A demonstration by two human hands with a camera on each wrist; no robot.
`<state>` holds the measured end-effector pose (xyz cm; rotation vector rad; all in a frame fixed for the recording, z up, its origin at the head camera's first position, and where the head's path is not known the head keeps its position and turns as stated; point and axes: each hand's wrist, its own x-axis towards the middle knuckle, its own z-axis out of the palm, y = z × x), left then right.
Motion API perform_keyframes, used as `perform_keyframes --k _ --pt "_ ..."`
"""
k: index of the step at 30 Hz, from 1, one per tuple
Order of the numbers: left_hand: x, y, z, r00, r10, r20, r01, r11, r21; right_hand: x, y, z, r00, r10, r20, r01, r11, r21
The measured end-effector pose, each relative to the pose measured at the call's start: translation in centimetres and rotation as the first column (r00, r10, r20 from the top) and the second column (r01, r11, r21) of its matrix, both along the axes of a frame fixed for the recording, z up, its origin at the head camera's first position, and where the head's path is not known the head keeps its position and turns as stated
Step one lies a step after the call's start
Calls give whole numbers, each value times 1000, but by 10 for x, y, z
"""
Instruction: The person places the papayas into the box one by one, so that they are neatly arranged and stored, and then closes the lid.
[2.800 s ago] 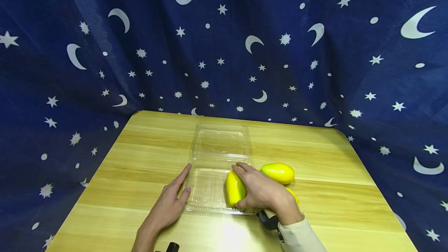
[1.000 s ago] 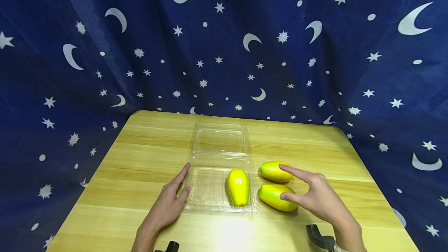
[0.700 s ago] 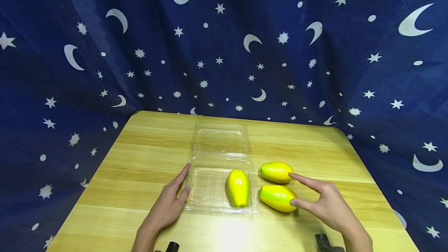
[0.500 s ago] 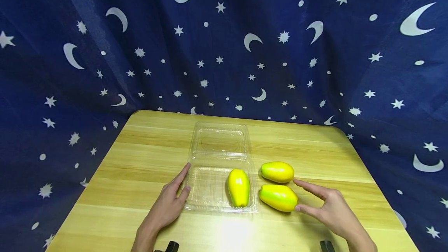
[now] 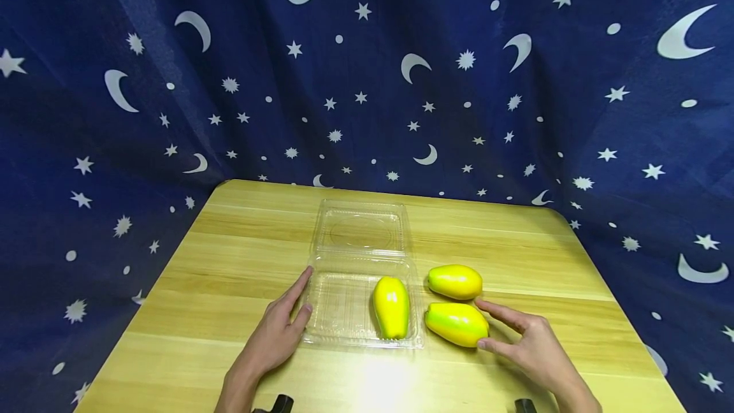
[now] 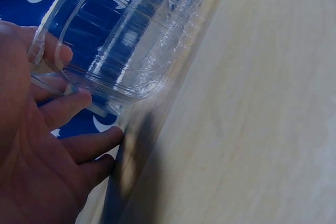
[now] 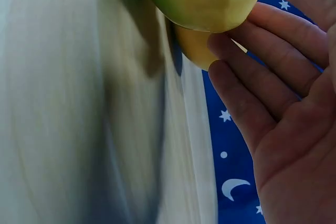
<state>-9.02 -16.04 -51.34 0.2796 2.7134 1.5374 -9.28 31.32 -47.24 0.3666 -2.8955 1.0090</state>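
A clear plastic clamshell container [image 5: 338, 317] lies with its lid laid back, one yellow-green papaya [image 5: 391, 308] inside at its right side. My left hand [image 5: 278, 331] rests at the container's left edge, fingers extended and thumb at the rim; in the left wrist view fingertips meet the clear wall. To the right, two more papayas lie side by side, the rear papaya [image 5: 455, 282] and the front papaya [image 5: 457, 324]. My right hand [image 5: 530, 341] is at the front papaya's right end, thumb and fairly straight fingers spread on either side; the right wrist view shows the fingers beside it.
The container's lid [image 5: 362, 229] lies flat toward the back of the wooden table [image 5: 241, 241]. A dark blue curtain [image 5: 367, 81] with moons and stars hangs behind and at both sides. Black wrist-camera parts [image 5: 282, 403] show at the bottom edge.
My right hand released a papaya inside the container, moved right past the other two, then drew slightly left to the front one's end. My left hand stayed at the container.
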Motion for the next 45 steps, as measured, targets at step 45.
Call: perform_keyframes --k 45 --pt "-1 -1 -1 1000 -2 8 2 1000 0 -28 -88 62 947 228 -227 -258 960 -109"
